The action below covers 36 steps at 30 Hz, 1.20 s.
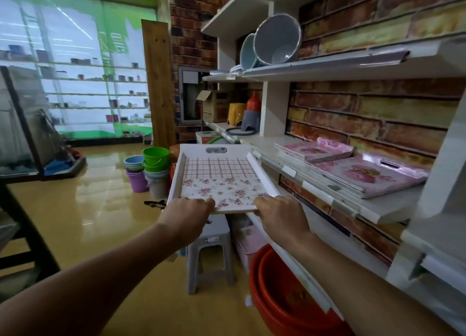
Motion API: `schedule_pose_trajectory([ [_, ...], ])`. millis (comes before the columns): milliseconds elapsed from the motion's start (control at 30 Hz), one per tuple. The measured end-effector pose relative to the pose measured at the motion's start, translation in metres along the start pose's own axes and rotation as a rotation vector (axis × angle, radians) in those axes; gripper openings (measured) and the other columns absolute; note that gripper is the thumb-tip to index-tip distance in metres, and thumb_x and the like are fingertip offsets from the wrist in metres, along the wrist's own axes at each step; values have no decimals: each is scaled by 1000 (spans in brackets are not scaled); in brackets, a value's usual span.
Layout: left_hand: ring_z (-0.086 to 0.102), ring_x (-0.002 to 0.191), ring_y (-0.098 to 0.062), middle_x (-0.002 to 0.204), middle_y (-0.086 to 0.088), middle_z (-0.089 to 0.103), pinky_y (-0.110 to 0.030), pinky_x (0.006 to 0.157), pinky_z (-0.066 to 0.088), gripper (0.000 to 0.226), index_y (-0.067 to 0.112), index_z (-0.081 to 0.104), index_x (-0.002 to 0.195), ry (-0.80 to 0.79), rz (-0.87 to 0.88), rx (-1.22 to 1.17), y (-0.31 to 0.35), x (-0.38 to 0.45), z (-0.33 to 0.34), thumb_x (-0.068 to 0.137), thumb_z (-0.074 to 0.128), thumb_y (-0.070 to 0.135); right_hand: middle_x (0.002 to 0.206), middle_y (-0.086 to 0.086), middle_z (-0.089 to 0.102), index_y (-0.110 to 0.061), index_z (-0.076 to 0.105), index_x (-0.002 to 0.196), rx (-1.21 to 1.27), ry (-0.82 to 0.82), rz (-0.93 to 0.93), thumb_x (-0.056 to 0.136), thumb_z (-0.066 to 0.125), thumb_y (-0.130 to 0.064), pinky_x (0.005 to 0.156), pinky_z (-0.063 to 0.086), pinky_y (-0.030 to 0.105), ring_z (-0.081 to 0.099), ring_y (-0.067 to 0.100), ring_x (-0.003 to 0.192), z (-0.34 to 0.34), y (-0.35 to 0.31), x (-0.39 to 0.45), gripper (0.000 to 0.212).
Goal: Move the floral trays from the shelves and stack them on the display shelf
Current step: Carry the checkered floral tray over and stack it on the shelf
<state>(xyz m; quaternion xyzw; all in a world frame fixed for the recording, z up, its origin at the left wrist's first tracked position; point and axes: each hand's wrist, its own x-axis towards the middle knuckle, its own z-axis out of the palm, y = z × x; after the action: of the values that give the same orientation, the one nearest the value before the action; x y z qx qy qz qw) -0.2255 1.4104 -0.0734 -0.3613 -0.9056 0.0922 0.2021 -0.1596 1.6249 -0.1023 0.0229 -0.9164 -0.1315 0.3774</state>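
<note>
White wooden tray [222,179], checked at the far half and flowered at the near half, nothing in it, cut-out handle at the far end. Held level in the air at its near edge, just left of the display shelf [373,204]. Left hand [189,214] curled over the near-left corner, fingers on top of the rim; right hand [280,212] wrapped round the near-right corner, each grip closed on the tray. Two stacks of pink floral trays [370,176] in clear wrap lying flat on the display shelf against the brick-pattern wall, well apart from the held tray. Grey bowls [274,40] tipped on edge on the shelf above, nothing visible in them. Nested orange tubs [285,292] on the floor below the right forearm. Stacked buckets [153,166], green on top, purple and blue beside, on the floor beyond the tray; contents hidden. Grey plastic stool [211,250] beneath the tray.
</note>
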Motion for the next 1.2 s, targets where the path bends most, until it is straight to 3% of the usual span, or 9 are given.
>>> schedule_pose_trajectory([
  [367,63,102,-28,113,-2,64,-36,77,48,27,21,45,120,83,219,-85,-9,155,45,93,47,21,54,-3,55,-23,56,64,-230,-111,171,57,87,-15,46,24,22,54,19,43,71,75,47,34],
  [633,64,97,-27,110,-1,65,-37,75,51,34,23,46,118,93,321,-118,13,288,64,87,58,19,56,0,59,-21,57,64,-296,-98,292,57,83,-8,43,39,24,58,23,46,122,160,83,30],
  [833,64,95,-26,110,-1,65,-33,67,43,27,22,46,118,183,425,-126,52,362,72,93,41,13,57,-1,60,-21,57,64,-374,-159,400,56,84,-9,45,41,26,60,22,49,144,218,84,30],
  [1000,66,95,-24,115,0,65,-35,76,52,27,26,47,121,243,560,-171,89,415,82,95,41,19,55,0,62,-21,58,62,-490,-246,512,52,84,-8,44,45,25,62,22,48,144,249,71,30],
  [1200,65,100,-25,118,-1,65,-37,82,52,30,25,46,124,287,733,-213,139,463,93,95,43,17,53,1,62,-19,59,61,-596,-336,661,41,81,-1,44,45,26,61,22,45,140,273,51,34],
])
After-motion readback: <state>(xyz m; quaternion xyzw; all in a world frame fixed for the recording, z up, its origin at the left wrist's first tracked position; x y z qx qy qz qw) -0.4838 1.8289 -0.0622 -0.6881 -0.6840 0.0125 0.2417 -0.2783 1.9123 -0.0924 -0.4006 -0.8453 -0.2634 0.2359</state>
